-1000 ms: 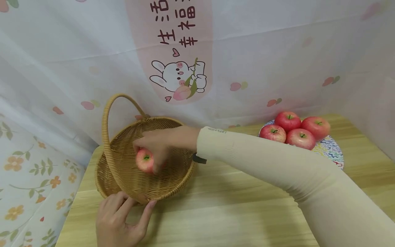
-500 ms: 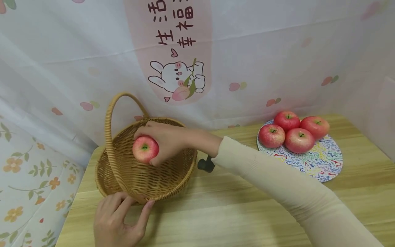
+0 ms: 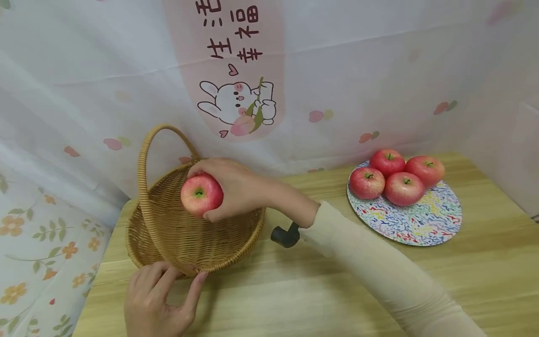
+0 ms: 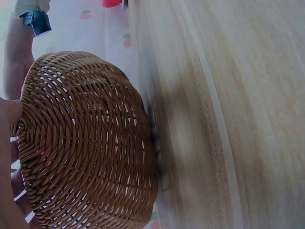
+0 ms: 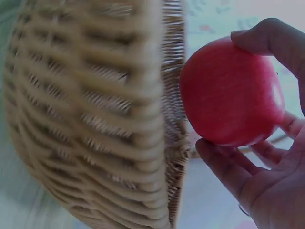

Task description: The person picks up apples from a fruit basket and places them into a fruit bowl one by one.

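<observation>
My right hand holds a red apple over the wicker basket, thumb on one side and fingers curled round the other. In the right wrist view the apple is up at the level of the basket's rim. With my left hand I grip the near rim where the arched handle meets it. The left wrist view shows the woven outer wall standing on the table, and part of my left hand at its rim.
Several apples sit together on a round, colour-patterned plate at the right of the wooden table. A printed curtain hangs right behind the table. A black wrist mount sticks out under my right wrist.
My right hand has gripped the apple inside the basket and lifted it up toward the rim. The right forearm has drawn back to the right. My left hand keeps its hold on the rim.
</observation>
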Demonstrator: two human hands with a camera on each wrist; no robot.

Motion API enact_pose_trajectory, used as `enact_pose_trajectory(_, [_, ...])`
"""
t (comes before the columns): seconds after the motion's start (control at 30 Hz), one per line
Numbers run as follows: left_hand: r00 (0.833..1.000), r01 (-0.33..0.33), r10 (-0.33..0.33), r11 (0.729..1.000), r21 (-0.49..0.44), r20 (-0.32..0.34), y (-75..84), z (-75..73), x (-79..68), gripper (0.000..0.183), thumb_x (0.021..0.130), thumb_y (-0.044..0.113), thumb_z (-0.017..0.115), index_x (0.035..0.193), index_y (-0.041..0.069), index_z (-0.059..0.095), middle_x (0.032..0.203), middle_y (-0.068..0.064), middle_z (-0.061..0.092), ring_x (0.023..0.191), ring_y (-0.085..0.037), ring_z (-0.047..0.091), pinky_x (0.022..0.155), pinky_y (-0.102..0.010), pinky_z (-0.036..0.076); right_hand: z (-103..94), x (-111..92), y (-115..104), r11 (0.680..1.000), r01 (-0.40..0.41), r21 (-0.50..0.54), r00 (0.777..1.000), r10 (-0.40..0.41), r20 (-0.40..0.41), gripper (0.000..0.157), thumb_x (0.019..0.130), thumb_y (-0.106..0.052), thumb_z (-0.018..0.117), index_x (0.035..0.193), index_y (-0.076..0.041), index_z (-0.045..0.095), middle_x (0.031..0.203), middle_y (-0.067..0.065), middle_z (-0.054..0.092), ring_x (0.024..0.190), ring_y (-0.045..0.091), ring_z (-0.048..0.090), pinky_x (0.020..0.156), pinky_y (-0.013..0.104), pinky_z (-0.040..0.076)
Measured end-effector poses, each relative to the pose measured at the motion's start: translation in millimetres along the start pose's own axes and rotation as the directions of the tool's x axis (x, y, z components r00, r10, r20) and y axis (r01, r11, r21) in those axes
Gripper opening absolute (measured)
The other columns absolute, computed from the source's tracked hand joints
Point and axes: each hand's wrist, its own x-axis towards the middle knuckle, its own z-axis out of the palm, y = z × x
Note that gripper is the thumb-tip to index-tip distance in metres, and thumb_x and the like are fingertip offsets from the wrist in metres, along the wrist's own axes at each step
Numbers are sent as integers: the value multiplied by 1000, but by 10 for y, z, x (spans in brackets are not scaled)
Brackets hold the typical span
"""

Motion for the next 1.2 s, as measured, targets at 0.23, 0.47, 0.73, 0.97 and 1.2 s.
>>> enact_pose_trajectory(0.23, [1000,-2,2,1000,13,-5,-22,15,-32,56,99,55,66,72,6,75,68,-4,63,55,-23,52,63,-31,37,-34,-260,-1,992,-21,125,979,45,-197,76,78,-22,90,144,-12,53,141,0,56,128,10,52,104,23,48])
enact_pose_trajectory(0.47, [1000,-12,12,1000,16,-14,-49,17,-39,56,99,55,67,70,8,75,67,-4,63,53,-24,52,60,-31,38,-64,-491,11,984,-19,176,939,78,-334,78,77,-25,93,144,-16,56,142,0,56,127,10,54,102,30,53])
enact_pose_trajectory(0.73, [1000,-5,5,1000,10,0,-43,34,-50,55,99,56,67,71,9,76,69,-4,65,55,-23,53,64,-30,37,-118,-733,12,970,-51,237,896,150,-418,77,79,-22,94,145,-14,55,140,-1,56,124,9,57,102,34,54])
enact_pose_trajectory(0.97, [999,9,-9,1000,26,32,-57,41,-67,57,99,58,65,73,9,77,70,-2,64,55,-18,49,62,-28,37,-145,-888,58,960,-96,264,842,220,-492,77,78,-21,94,144,-15,56,138,-2,57,124,12,58,100,37,55])
enact_pose_trajectory(1.2, [999,-28,29,999,17,-26,-51,51,-38,56,99,55,67,67,8,75,65,-4,62,49,-22,50,54,-31,37,-113,-993,106,942,-122,312,807,277,-521,76,78,-21,95,143,-18,56,137,-5,58,122,10,58,100,38,55])
